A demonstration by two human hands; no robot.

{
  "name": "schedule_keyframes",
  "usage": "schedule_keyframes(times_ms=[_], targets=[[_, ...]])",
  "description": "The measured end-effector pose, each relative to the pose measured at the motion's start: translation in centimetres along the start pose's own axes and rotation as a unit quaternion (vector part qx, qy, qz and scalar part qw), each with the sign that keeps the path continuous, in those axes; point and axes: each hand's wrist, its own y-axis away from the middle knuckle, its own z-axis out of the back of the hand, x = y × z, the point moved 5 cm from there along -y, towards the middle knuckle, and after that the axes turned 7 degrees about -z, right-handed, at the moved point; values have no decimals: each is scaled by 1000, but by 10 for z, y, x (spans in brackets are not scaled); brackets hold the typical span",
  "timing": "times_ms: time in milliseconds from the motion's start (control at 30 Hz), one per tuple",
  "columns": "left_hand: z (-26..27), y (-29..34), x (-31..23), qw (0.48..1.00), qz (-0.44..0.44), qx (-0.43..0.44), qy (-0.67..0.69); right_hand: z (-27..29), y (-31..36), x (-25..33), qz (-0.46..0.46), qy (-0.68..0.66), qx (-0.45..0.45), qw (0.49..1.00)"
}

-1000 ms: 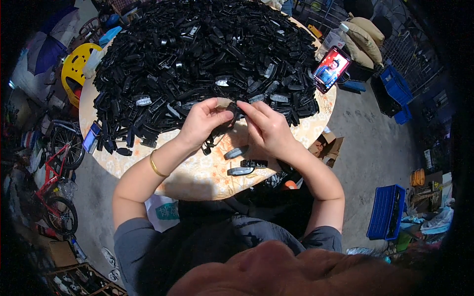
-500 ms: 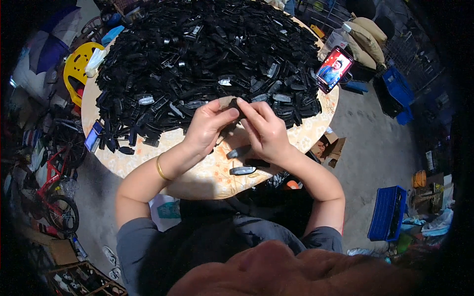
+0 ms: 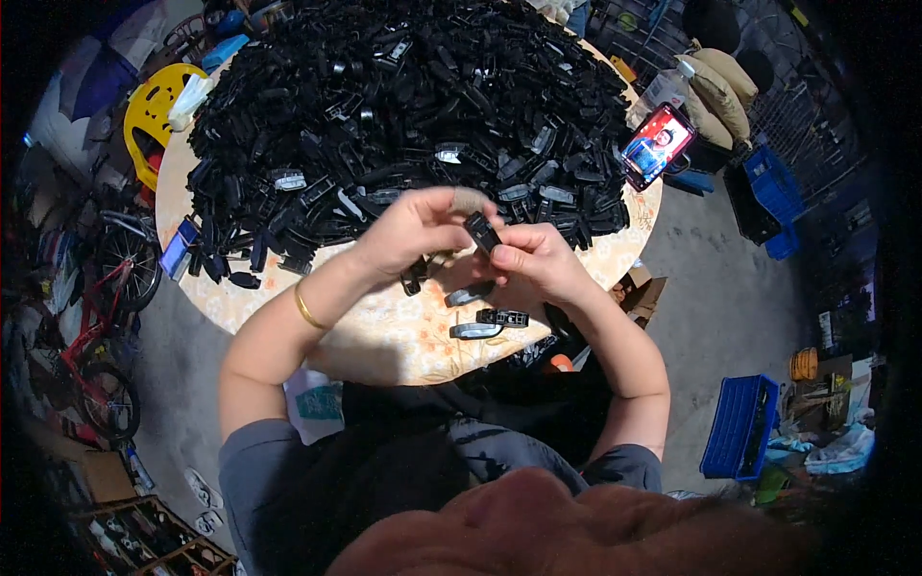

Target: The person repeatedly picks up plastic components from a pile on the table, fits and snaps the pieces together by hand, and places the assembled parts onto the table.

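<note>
Between my two hands, over the near part of the round table, is a small oblong black plastic part (image 3: 483, 231). My left hand (image 3: 421, 233), with tape round a finger and a gold bangle on the wrist, is closed on its upper end. The fingers of my right hand (image 3: 543, 262) pinch its lower end from the other side. Just below lie a grey-faced black part (image 3: 468, 294), a second grey-faced part (image 3: 474, 332) and a black open frame piece (image 3: 503, 318). Another small black piece (image 3: 412, 277) rests under my left hand.
A large heap of similar black parts (image 3: 403, 106) covers most of the patterned tabletop (image 3: 384, 331). A lit phone (image 3: 659, 147) stands at the right edge, and a flat blue-screened device (image 3: 180, 248) at the left. Blue crates (image 3: 740, 427) sit on the floor to the right.
The black part has turned and shows more of its length. My right hand has shifted down and right along it, while my left hand has risen slightly and reaches over its top.
</note>
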Motion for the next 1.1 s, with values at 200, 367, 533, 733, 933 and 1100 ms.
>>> schedule_keyframes(times_ms=[200,367,533,733,933,1100], targets=[[61,-7,-34,669,-110,-104,-727,4,2,5,40,501,42,864],[64,-5,-25,600,-52,-88,-793,3,-1,9,27,568,37,822],[55,-3,-14,487,-52,-56,-870,-10,-13,14,260,629,-134,720],[51,-2,-19,501,-69,-70,-860,-6,-21,3,266,695,-137,654],[43,-7,-30,833,-135,-133,-519,17,-11,18,200,355,-231,884],[30,-7,11,994,23,-98,52,22,-8,21,188,12,-187,964]])
